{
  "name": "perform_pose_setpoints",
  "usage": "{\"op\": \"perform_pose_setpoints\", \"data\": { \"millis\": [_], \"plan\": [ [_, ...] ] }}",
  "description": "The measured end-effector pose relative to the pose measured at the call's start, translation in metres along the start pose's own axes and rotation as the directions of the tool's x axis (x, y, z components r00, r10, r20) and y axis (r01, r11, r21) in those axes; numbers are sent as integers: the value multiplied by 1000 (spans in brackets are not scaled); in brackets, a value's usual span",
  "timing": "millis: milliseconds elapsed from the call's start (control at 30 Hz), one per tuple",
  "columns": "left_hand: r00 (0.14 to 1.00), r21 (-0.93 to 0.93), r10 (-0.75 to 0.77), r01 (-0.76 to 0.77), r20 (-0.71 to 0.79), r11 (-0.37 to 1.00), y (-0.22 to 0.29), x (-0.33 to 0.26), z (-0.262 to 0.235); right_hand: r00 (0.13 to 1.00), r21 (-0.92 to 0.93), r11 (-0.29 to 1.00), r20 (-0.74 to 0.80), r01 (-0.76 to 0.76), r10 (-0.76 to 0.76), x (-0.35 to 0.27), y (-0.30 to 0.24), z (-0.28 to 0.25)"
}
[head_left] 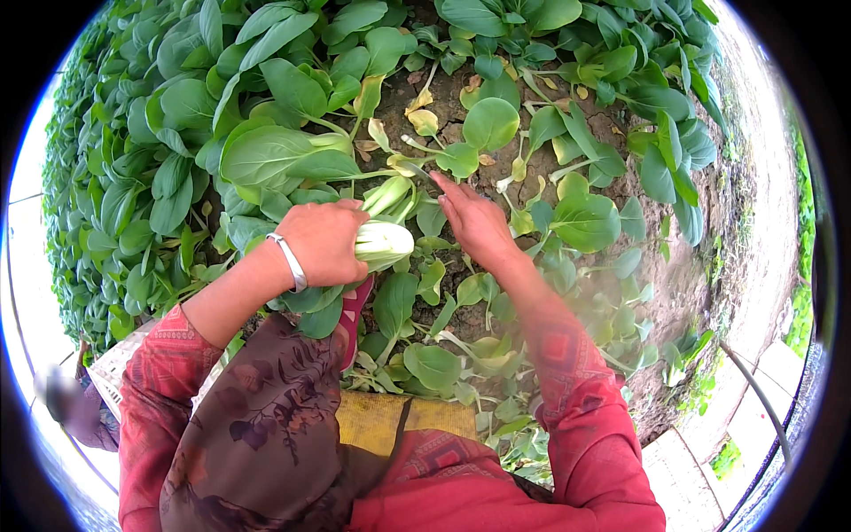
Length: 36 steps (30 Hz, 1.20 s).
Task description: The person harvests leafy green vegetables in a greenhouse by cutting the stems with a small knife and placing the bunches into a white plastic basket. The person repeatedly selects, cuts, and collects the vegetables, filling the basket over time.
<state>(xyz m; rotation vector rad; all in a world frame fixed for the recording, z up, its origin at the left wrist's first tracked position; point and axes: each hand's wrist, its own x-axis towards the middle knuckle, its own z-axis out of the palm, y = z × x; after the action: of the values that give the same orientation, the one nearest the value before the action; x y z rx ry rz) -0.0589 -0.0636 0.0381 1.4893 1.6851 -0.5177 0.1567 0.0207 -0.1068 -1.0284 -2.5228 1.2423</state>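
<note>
- White-based bok choy (386, 246), center of frame, pale base pointing right; left hand (324, 239) curled around it, fingers closed on the stalks.
- Silver bracelet (292, 264) on left wrist.
- Right hand (476, 220), just right of center: back to camera, fingers straight, close together, pointing upper left. Palm side hidden, can't tell whether it grips anything.
- Thin grey thing (425, 176) at right fingertips, too small to identify.
- More pale stalks (386, 195) just above the left hand; can't tell if same plant.
- Big leaves (275, 158) upper left of the hands, crowding close, hiding the ground.
- Yellowed leaves (425, 121) and a round green leaf (490, 124) just above the right hand, top center.
- Loose leaves (433, 365) below the hands, lower center, covering much of the soil (683, 301), which shows bare toward the right.
- Pink shoe (352, 326) below left hand, partly covered by leaves.
- Brown patterned cloth (257, 434) lower left; yellow board (368, 421) bottom center.
- Red sleeves (581, 381) at both lower sides.
- Dark bent rod (760, 399) lower right.
</note>
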Motion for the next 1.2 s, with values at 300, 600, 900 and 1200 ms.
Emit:
{"op": "perform_pose_setpoints", "data": {
  "millis": [300, 600, 900, 1200],
  "plan": [
    [999, -112, -43, 41, -13, 993, -23, 3, 10, 993, 160, 985, 102, -69, 53, -1, 10, 1],
    [999, -180, -38, 35, -14, 983, -33, 4, 11, 998, 95, 995, 45, 34, -38, 5, 15, 18],
    [974, -172, 27, -67, -225, 983, -45, -21, 28, 994, -105, 994, -100, 35, -46, -23, 1, 14],
    [755, 142, 395, -379, -523, 914, -1, -64, 16, 908, 952, 209, 122, -221, 401, -16, -65, -42]
  ]
}}
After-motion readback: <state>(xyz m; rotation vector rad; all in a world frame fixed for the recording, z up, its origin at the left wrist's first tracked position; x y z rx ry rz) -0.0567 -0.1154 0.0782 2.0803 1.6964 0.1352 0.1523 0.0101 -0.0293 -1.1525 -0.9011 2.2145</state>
